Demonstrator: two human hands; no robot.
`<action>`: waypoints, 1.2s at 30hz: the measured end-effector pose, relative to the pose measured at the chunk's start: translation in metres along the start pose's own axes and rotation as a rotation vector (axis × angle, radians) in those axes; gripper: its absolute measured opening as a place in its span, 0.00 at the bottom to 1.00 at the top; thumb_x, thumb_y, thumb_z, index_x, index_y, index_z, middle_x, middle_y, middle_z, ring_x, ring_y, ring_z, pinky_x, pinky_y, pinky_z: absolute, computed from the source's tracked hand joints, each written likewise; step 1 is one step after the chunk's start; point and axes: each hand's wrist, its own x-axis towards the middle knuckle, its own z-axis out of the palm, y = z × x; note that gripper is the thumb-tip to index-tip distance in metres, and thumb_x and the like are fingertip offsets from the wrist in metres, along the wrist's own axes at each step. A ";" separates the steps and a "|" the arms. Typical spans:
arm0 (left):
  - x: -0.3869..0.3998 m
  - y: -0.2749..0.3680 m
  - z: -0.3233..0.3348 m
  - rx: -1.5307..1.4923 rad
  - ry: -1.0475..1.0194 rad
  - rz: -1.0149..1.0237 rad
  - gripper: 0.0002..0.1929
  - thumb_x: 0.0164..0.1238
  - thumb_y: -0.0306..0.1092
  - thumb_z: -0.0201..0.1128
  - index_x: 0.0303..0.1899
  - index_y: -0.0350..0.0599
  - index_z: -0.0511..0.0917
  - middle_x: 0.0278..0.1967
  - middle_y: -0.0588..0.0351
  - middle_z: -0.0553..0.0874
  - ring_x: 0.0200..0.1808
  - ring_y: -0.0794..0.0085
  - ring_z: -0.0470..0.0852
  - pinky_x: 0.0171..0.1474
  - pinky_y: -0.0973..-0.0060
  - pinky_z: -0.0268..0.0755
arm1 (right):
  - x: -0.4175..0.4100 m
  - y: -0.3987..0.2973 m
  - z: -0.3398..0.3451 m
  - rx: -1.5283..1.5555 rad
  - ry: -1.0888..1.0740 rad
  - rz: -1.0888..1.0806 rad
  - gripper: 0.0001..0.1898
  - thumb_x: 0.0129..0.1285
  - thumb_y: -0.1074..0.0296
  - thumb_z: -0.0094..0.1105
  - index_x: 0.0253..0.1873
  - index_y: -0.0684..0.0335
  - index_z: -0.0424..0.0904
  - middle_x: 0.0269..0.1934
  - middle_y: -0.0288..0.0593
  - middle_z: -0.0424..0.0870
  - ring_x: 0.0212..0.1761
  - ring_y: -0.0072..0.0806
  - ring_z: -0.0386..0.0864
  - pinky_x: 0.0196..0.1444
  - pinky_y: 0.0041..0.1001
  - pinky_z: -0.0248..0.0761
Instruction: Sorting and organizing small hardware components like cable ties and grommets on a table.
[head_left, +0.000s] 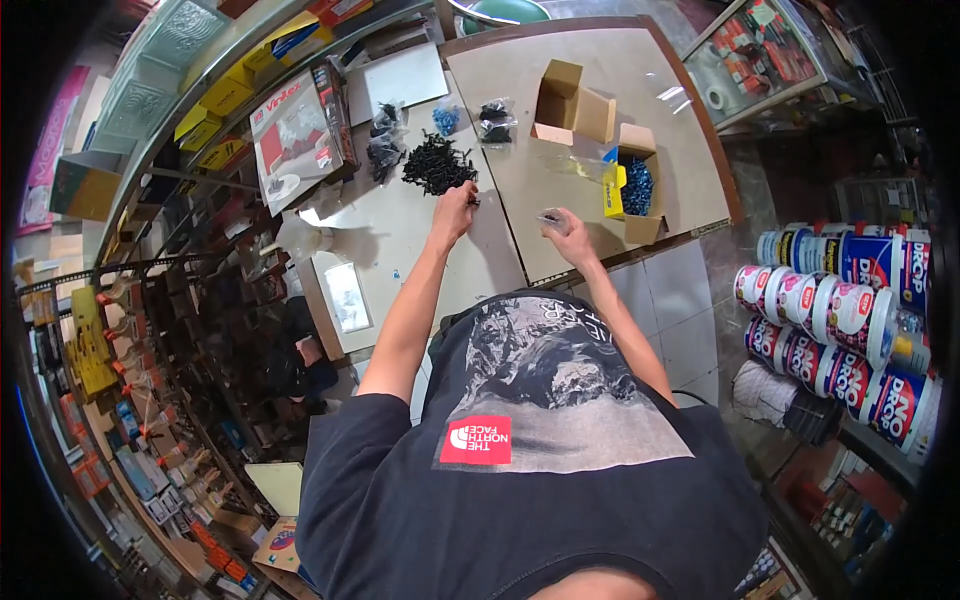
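Observation:
A loose pile of black screws (439, 163) lies on the table before me. My left hand (454, 214) is at the lower right edge of that pile, fingers bent downward. Small dark pieces show by its fingertips, but whether they are gripped is unclear. To the right, my right hand (571, 238) holds a small clear plastic bag (553, 218) with something dark in it, just above the tabletop. Filled bags of black screws (384, 154) lie left of the pile, others (496, 124) beyond it to the right. One bag holds blue pieces (446, 118).
An open carton of blue screws (637, 186) stands at the right, with an opened brown carton (574, 109) behind it. A Vintex box (296, 139) and a translucent bag (304, 234) flank the left side. Paint pails (825, 307) are stacked right of the table (480, 255).

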 end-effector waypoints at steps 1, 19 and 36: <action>0.001 -0.001 0.002 -0.002 -0.008 0.009 0.15 0.51 0.24 0.64 0.42 0.45 0.73 0.35 0.54 0.84 0.42 0.56 0.81 0.44 0.60 0.72 | -0.004 0.005 -0.002 0.001 0.012 0.004 0.29 0.54 0.66 0.69 0.59 0.73 0.71 0.50 0.48 0.82 0.51 0.29 0.80 0.54 0.26 0.72; -0.028 0.023 -0.005 0.177 0.123 0.101 0.16 0.62 0.25 0.59 0.50 0.51 0.69 0.35 0.62 0.82 0.44 0.69 0.78 0.54 0.62 0.55 | -0.008 0.008 0.024 -0.039 -0.006 0.015 0.31 0.54 0.62 0.69 0.60 0.71 0.72 0.50 0.50 0.83 0.51 0.31 0.80 0.53 0.29 0.73; -0.016 0.085 -0.044 -0.389 0.201 0.148 0.20 0.55 0.29 0.70 0.48 0.42 0.72 0.33 0.53 0.83 0.38 0.63 0.82 0.42 0.68 0.73 | 0.000 0.010 0.026 -0.042 0.038 -0.106 0.27 0.56 0.67 0.68 0.59 0.70 0.72 0.46 0.45 0.84 0.46 0.27 0.81 0.50 0.26 0.73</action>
